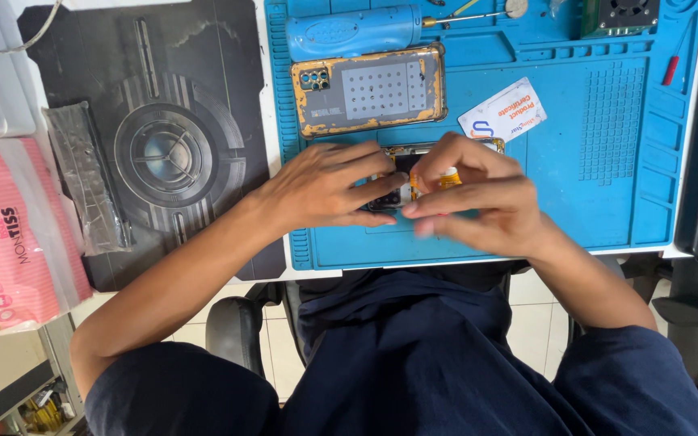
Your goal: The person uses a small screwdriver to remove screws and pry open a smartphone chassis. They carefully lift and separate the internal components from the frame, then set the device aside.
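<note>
White table (pixel 272 121) is stretching under everything, and I'm sitting at it with a blue work mat (pixel 575 194) lying across its right side and a dark printed mat (pixel 163 97) lying to the left. Beside that dark mat, a pink tissue pack (pixel 10 234) is sitting at the table's edge. On the blue mat, a worn phone back cover (pixel 369 90) is lying face down, with a blue tool (pixel 353 32) resting just above it and a small white card (pixel 502 113) lying to its right. I'm working over an opened phone (pixel 404 165) near the mat's front edge, mostly hidden under my hands. My left hand (pixel 321 186) is pressing down on it, fingers stretched nearly flat. My right hand (pixel 478 194) is curling over it, fingers pinching near a small orange part (pixel 446 179); I cannot tell whether they are actually gripping it.
</note>
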